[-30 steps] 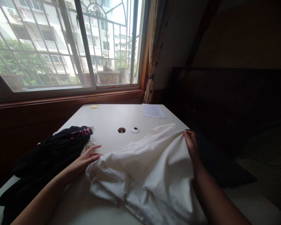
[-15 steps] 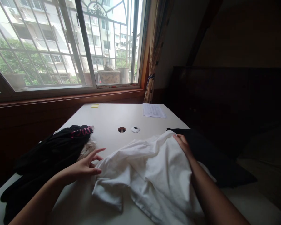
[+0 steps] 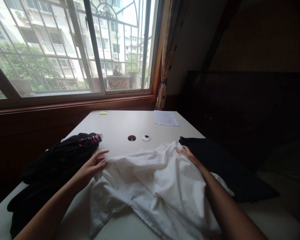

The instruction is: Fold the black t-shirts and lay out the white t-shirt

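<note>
A wrinkled white cloth (image 3: 150,180) spreads over the near half of the white table (image 3: 125,123). At its upper left corner, my left hand (image 3: 93,164) pinches the edge, the index finger stretched out above it. My right hand (image 3: 187,154) grips the cloth's upper right part, with fingers partly hidden in the folds. Left of the cloth lies a heap of black clothing (image 3: 57,163) with pink lettering. On the right, a dark folded cloth (image 3: 222,170) lies beside my right forearm.
Printed papers (image 3: 166,118) and yellow notes (image 3: 103,113) lie at the table's far edge. A round hole (image 3: 132,138) and a white ring-shaped cover (image 3: 146,137) are mid-table. Behind stands a barred window (image 3: 65,50) with a curtain (image 3: 165,60).
My left hand has closed on the cloth's left edge and raised it a little, spreading that side. My right hand has shifted slightly left and down. The view has turned slightly left.
</note>
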`<state>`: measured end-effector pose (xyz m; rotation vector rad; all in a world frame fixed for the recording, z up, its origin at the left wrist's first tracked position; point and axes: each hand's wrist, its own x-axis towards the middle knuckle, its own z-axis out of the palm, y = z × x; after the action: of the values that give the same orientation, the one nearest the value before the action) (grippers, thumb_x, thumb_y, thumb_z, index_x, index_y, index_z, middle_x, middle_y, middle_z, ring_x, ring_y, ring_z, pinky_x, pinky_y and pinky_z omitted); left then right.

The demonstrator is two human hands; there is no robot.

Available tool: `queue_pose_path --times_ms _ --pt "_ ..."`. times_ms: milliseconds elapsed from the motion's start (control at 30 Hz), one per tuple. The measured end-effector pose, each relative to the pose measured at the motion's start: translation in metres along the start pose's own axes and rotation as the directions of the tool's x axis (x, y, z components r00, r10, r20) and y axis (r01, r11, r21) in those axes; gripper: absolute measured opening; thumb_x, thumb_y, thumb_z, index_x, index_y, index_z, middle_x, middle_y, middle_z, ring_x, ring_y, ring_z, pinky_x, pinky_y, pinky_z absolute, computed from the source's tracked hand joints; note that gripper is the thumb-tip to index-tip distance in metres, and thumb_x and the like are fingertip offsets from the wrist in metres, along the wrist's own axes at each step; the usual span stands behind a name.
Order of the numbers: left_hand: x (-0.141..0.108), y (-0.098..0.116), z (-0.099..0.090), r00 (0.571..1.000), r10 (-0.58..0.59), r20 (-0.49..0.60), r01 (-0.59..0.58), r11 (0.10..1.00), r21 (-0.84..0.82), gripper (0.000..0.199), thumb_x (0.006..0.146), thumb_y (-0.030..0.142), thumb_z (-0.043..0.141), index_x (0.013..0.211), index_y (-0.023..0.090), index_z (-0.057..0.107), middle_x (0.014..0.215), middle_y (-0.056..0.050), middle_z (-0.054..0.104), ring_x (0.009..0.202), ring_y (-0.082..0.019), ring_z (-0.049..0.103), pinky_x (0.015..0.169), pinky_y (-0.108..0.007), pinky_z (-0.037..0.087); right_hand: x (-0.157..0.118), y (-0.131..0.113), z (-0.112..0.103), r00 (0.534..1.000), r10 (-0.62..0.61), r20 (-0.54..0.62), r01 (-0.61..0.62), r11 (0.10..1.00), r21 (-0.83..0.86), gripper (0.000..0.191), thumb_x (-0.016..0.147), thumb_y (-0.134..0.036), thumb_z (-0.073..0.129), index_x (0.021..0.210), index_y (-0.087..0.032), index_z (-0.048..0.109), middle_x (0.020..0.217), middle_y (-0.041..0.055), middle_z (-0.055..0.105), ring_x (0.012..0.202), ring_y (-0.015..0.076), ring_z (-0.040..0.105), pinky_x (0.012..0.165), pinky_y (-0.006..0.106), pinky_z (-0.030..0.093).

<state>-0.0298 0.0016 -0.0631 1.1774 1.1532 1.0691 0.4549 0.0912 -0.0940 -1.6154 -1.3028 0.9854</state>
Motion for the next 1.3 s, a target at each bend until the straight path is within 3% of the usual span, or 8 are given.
queue_pose_path --times_ms 167,367,533,667,767,867,1100,1300 --pt "0.006 0.006 -0.011 0.91 0.155 -0.384 -0.232 0.959 -0.163 0.063 0.077 0.037 0.084 0.132 0.028 0.056 0.134 -0.009 0.066 0.1 -0.021 0.07 0.07 -0.023 0.056 -0.028 -0.019 0.009 0.969 0.041 0.243 -0.074 0.989 0.127 0.057 0.08 -0.056 0.075 0.127 -0.028 0.062 0.126 0.0101 0.069 0.12 0.0327 0.064 0.105 0.046 0.049" --pt "0.01 0.0 -0.015 0.884 0.295 -0.362 -0.352 0.931 -0.102 0.072 0.076 0.032 0.084 0.14 0.032 0.051 0.154 -0.006 0.049 0.134 -0.026 0.053 0.092 -0.026 0.056 -0.061 -0.042 0.013 0.772 -0.057 0.633 -0.279 0.865 0.418 0.046 0.093 -0.055 0.061 0.129 -0.028 0.064 0.128 0.0071 0.07 0.116 0.028 0.067 0.104 0.041 0.052" --pt "0.016 -0.022 -0.017 0.947 0.284 -0.153 -0.239 0.935 0.261 0.073 0.082 0.047 0.077 0.146 0.028 0.046 0.151 -0.01 0.05 0.133 -0.034 0.053 0.107 -0.047 0.05 -0.062 -0.051 -0.003 0.816 -0.228 0.53 -0.123 0.829 0.546 0.052 0.087 -0.036 0.064 0.139 -0.034 0.058 0.142 0.0036 0.062 0.125 0.0274 0.062 0.1 0.038 0.054" --pt "0.017 -0.029 -0.018 0.887 0.462 0.015 -0.386 0.723 0.572 0.061 0.09 0.042 0.068 0.145 0.025 0.048 0.151 -0.011 0.048 0.14 -0.034 0.045 0.12 -0.053 0.032 -0.058 -0.054 -0.008 0.887 -0.389 0.249 0.168 0.774 0.611 0.059 0.077 -0.02 0.066 0.134 -0.036 0.061 0.156 -0.0006 0.048 0.143 0.0281 0.045 0.11 0.042 0.047" --pt "0.018 -0.03 -0.019 0.816 0.567 0.116 -0.473 0.539 0.697 0.056 0.093 0.034 0.063 0.145 0.027 0.046 0.15 -0.011 0.048 0.141 -0.031 0.044 0.121 -0.052 0.031 -0.056 -0.054 -0.006 0.893 -0.446 -0.056 0.406 0.748 0.524 0.048 0.082 -0.022 0.064 0.128 -0.036 0.064 0.161 -0.0042 0.04 0.146 0.027 0.04 0.114 0.044 0.042" --pt "0.021 -0.033 -0.021 0.784 0.599 0.165 -0.488 0.43 0.759 0.053 0.094 0.027 0.058 0.145 0.027 0.045 0.147 -0.011 0.049 0.137 -0.03 0.047 0.117 -0.05 0.039 -0.053 -0.053 -0.006 0.853 -0.492 -0.171 0.519 0.771 0.371 0.034 0.086 -0.026 0.062 0.118 -0.034 0.068 0.163 -0.0062 0.036 0.145 0.027 0.042 0.114 0.043 0.042" --pt "0.021 -0.029 -0.031 0.76 0.637 0.128 -0.427 0.342 0.837 0.046 0.094 0.023 0.051 0.14 0.027 0.051 0.143 -0.009 0.048 0.132 -0.029 0.051 0.107 -0.047 0.049 -0.038 -0.036 0.005 0.862 -0.502 0.063 0.499 0.823 -0.271 0.03 0.09 -0.029 0.055 0.112 -0.03 0.076 0.152 0.0011 0.052 0.141 0.0251 0.046 0.122 0.042 0.032" --pt "0.013 -0.016 -0.034 0.75 0.661 0.036 -0.349 0.349 0.87 0.035 0.094 0.026 0.05 0.125 0.029 0.065 0.141 -0.007 0.05 0.123 -0.028 0.057 0.089 -0.038 0.058 -0.04 -0.025 0.016 0.849 -0.39 0.356 0.514 0.763 -0.391 0.037 0.091 -0.025 0.052 0.12 -0.028 0.074 0.135 0.0043 0.067 0.13 0.0254 0.057 0.116 0.044 0.039"
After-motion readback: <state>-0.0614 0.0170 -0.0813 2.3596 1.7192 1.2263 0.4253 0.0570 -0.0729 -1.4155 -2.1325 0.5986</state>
